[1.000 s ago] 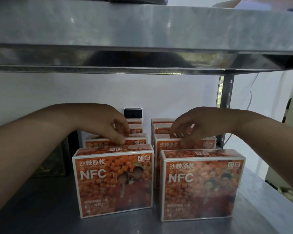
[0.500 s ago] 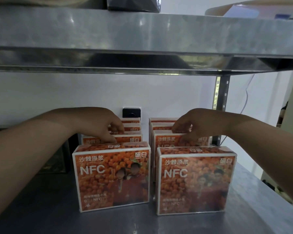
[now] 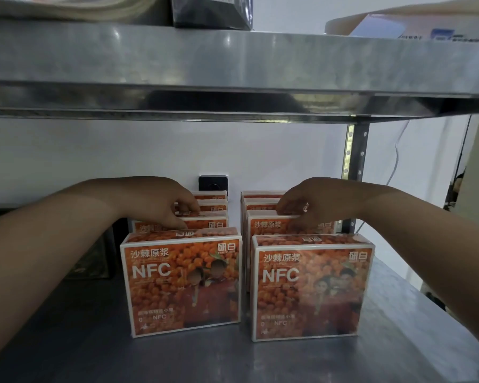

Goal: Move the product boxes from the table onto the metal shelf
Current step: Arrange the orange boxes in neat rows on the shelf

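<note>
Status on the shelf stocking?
Left hand pinches left row's second box; right hand pinches right row's second box. Both upright on metal shelf. Front boxes stand just ahead.

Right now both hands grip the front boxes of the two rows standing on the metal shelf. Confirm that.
Wrong in one respect. The head view shows the left hand and right hand gripping the second left box and second right box, just behind the front left box and front right box. Both rows do stand on the metal shelf.
</note>
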The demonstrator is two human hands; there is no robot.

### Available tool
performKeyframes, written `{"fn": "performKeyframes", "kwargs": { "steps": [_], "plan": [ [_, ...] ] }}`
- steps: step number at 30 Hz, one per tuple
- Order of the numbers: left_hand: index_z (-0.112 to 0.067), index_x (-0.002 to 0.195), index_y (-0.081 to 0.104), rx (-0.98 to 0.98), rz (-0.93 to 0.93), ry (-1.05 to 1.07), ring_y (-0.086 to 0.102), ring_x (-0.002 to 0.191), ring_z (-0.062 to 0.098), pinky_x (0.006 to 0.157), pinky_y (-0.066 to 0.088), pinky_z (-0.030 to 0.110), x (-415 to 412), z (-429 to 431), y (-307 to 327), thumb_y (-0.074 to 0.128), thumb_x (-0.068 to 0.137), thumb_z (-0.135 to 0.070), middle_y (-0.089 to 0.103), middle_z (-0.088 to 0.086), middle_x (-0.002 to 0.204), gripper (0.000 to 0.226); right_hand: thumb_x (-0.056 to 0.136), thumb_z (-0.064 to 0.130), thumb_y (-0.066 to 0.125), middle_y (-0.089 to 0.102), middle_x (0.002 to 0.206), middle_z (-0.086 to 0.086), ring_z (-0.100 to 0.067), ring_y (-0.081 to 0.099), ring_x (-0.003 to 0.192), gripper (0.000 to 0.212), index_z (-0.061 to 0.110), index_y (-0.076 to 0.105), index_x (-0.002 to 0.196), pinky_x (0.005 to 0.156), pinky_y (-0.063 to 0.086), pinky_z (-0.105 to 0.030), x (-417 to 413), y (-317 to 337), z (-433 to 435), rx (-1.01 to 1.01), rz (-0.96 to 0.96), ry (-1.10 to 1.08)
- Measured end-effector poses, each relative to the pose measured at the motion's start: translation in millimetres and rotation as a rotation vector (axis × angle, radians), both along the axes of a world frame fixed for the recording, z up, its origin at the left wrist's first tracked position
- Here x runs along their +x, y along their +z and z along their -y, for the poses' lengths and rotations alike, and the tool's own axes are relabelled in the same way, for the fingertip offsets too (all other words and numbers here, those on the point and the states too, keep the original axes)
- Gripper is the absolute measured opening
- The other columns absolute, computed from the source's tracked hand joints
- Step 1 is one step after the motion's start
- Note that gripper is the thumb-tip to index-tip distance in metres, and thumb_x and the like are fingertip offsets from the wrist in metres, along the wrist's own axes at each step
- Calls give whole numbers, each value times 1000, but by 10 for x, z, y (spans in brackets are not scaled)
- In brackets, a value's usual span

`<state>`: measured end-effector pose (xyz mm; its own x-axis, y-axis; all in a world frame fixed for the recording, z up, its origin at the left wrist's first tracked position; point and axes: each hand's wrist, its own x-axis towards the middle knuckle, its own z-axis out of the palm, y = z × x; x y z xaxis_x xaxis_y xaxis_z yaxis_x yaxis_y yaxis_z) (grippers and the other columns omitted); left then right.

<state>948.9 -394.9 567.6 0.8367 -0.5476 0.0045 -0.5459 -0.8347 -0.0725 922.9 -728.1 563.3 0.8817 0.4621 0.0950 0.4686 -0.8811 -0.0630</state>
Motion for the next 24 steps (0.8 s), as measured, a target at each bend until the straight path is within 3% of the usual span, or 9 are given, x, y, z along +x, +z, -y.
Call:
{"fn": "performKeyframes", "kwargs": {
  "steps": [3,9,13,16,19,24],
  "plan": [
    [-43,131,55,-3,4,17,55,100,-4,82,44,14,-28,4,-2,67,86,-52,57,-22,116,47,90,44,69,62,113,22,6,56,95,41,32,64,129,78,36,-7,-40,7,-20,-12,-2,-15],
    [-48,127,54,-68,5,33,56,104,-3,90,48,23,-134,-16,20,64,87,-56,59,-24,119,42,89,53,66,65,120,19,-3,60,108,41,38,63,128,86,45,-16,-163,18,-1,57,-3,-17],
    [-45,126,56,-170,46,44,58,105,-2,95,50,32,-238,-27,69,64,87,-54,60,-25,117,41,90,50,66,64,121,21,10,58,103,35,39,64,124,87,45,-13,-294,47,9,135,21,-3],
    [-45,119,59,-277,125,13,58,103,-3,93,51,32,-349,-9,132,64,88,-50,61,-25,112,32,90,48,67,65,121,21,7,58,107,28,42,66,118,95,48,-19,-389,45,7,203,61,12],
    [-46,110,62,-379,168,-31,59,99,-2,88,52,31,-495,40,188,64,88,-48,63,-24,104,22,92,42,67,66,114,24,14,56,103,21,41,70,112,90,48,-10,-532,24,-21,280,119,48],
    [-48,100,61,-317,212,-58,59,91,0,80,53,30,-746,188,141,62,85,-56,62,-22,95,18,90,46,66,65,108,20,1,60,106,20,40,71,108,91,51,-19,-768,-95,-51,334,255,189]
  ]
}}
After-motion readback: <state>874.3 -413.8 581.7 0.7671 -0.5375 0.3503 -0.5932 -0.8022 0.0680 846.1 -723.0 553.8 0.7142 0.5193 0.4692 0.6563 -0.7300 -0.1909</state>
